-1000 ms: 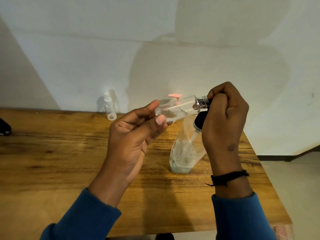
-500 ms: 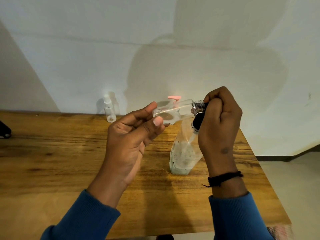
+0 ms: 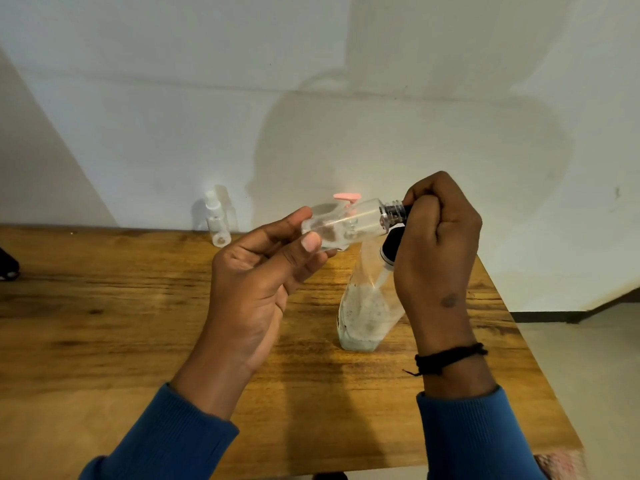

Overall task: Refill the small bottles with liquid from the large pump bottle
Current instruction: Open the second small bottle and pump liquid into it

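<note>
Your left hand [image 3: 263, 271] pinches a small bottle [image 3: 346, 223] sideways above the table [image 3: 104, 323]. Your right hand [image 3: 438, 244] curls round its black cap [image 3: 393, 242]. The large pump bottle [image 3: 363, 313] stands near the table's right edge, another small bottle [image 3: 218, 225] at the back edge.

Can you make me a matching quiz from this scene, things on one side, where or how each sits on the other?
Things:
1. clear small bottle
2. black cap
3. large pump bottle
4. capped small bottle

States:
A. stands by the wall
B. lies sideways in the left hand
C. stands on the table, behind the hands
D. gripped in the right hand

Pairs: 1-B, 2-D, 3-C, 4-A
</note>
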{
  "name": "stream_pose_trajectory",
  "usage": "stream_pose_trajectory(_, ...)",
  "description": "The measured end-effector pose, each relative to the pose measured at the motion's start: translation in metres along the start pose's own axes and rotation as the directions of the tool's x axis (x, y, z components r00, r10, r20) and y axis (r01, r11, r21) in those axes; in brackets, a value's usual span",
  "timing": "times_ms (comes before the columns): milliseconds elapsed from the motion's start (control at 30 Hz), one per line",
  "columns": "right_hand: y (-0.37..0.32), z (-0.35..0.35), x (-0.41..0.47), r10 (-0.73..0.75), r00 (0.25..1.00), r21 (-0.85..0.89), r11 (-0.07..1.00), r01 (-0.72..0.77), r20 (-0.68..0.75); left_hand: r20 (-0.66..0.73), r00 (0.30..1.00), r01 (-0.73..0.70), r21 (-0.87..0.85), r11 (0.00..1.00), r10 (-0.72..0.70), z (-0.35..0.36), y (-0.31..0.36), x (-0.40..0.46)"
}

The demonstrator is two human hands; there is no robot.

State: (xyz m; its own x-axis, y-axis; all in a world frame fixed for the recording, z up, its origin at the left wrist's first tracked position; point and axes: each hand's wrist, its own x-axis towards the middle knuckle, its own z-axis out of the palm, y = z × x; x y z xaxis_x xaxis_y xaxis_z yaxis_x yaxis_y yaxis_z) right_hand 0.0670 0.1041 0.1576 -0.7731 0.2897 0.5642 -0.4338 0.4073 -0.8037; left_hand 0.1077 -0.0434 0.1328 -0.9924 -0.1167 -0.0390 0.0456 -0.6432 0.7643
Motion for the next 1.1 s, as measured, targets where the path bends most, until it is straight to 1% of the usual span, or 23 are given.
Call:
stream_pose_trajectory(100,-0.002,-0.002,0.001,-0.022,1.000,-0.011,1.000,0.021,-0.005,0.011,1.000,-0.005,0.008,1.000,0.005,0.003,0.001,-0.001)
stream_pose_trajectory(167,0.000,0.000,-0.002,-0.006,1.000,0.001,1.000,0.006,-0.011,-0.001,1.000,-0.006,0.003,1.000,0.006,0.003,0.000,0.000)
stream_pose_trajectory(267,0.006,0.003,-0.004,0.002,1.000,-0.028,1.000,-0.002,-0.018,-0.012,1.000,-0.007,-0.009,1.000,0.007,0.002,0.001,-0.001)
stream_pose_trajectory(400,0.001,-0.003,0.003,-0.054,0.998,-0.091,0.995,0.051,-0.031,0.009,1.000,-0.006,0.010,1.000,0.006,0.005,0.001,-0.002)
stream_pose_trajectory(533,0.007,0.002,-0.002,-0.034,0.998,-0.043,0.999,0.032,-0.052,-0.008,1.000,-0.012,0.001,1.000,0.012,0.004,0.001,-0.002)
stream_pose_trajectory(667,0.009,0.004,-0.002,-0.024,0.999,-0.042,0.999,0.022,-0.039,-0.026,1.000,-0.002,-0.003,1.000,0.001,0.002,0.002,-0.001)
stream_pose_trajectory(800,0.003,-0.001,0.002,-0.043,0.998,-0.020,0.999,0.042,-0.037,0.018,1.000,0.012,0.000,1.000,-0.012,0.005,0.002,-0.002)
stream_pose_trajectory(900,0.006,0.004,-0.002,-0.024,0.999,-0.010,1.000,0.024,-0.044,0.010,1.000,0.010,0.003,1.000,-0.010,0.002,0.003,-0.001)
stream_pose_trajectory(1000,0.008,0.005,-0.003,-0.023,0.998,-0.027,0.999,0.021,-0.050,0.003,1.000,0.010,0.014,1.000,-0.010,0.000,0.004,0.000)
stream_pose_trajectory(1100,0.003,0.001,0.000,-0.056,0.996,-0.061,0.997,0.053,-0.062,0.012,1.000,0.011,0.031,0.999,-0.011,0.001,0.003,-0.001)
